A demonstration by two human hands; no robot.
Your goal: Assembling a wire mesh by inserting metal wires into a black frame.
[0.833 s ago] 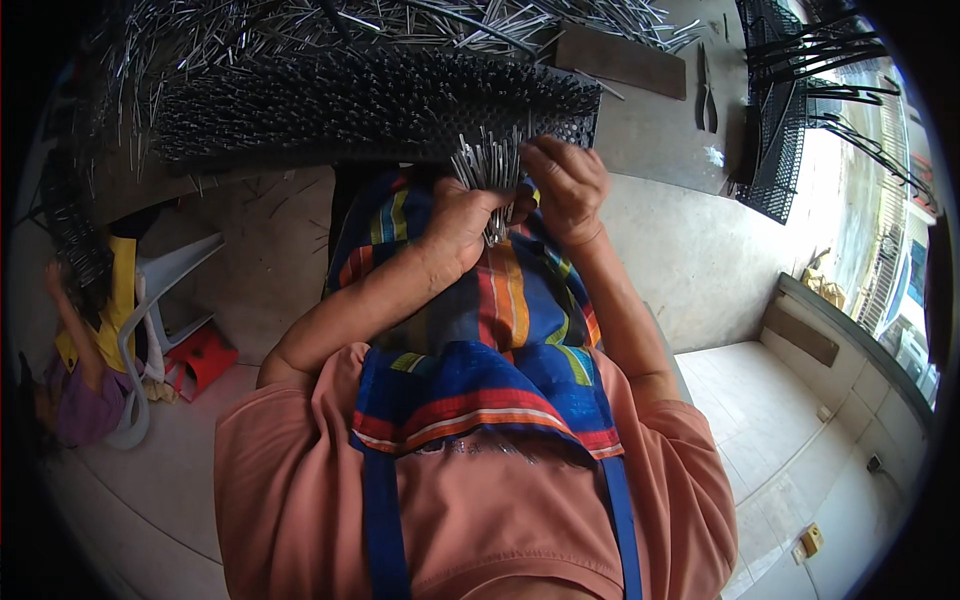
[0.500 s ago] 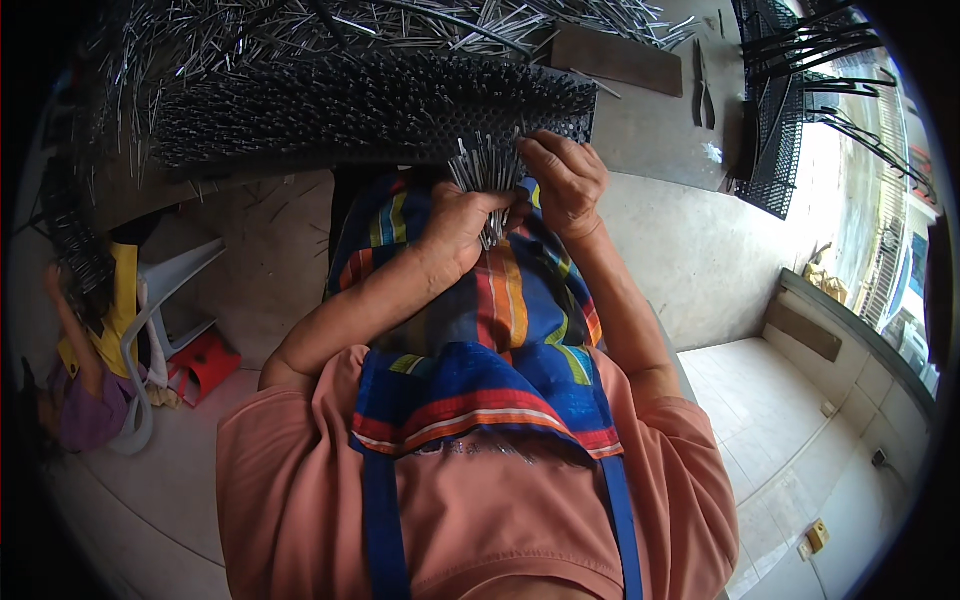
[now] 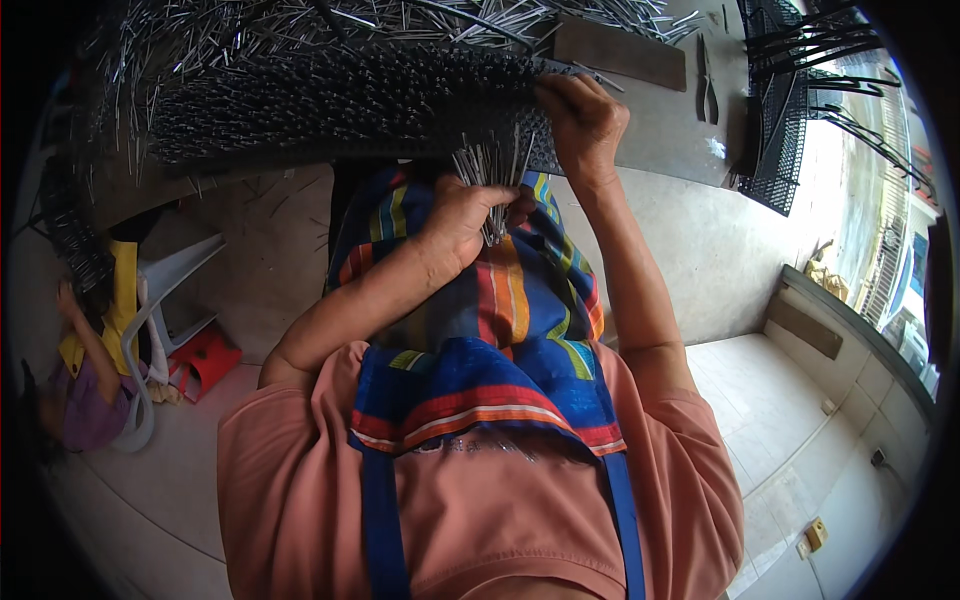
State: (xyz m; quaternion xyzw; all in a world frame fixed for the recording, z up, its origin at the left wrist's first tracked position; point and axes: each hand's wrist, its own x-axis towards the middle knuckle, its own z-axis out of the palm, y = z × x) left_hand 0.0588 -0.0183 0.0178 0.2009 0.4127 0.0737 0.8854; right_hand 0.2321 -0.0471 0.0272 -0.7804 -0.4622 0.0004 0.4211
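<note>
My left hand (image 3: 462, 215) is closed round a bundle of thin metal rods (image 3: 482, 162), which fan out upward just in front of the rack's near edge. A long black perforated rack (image 3: 330, 105) lies across the table, with many thin dark rods standing upright in its holes. Over its right end is my right hand (image 3: 588, 118), fingers pinched together and pointing down at the holes. Whatever sits between those fingertips is too small and hidden to make out.
Behind the rack lies a heap of loose metal rods (image 3: 400, 25). A flat brown plate (image 3: 620, 52) and pliers (image 3: 707, 82) rest on the table (image 3: 660, 130) at right. Black mesh racks with hooks (image 3: 775, 130) stand beyond its edge. At left another person's arm (image 3: 92, 335) shows near a white chair (image 3: 180, 280).
My right hand has moved from beside the bundle up and away to the right end of the rack. The left hand keeps its hold on the rods, nearly in place.
</note>
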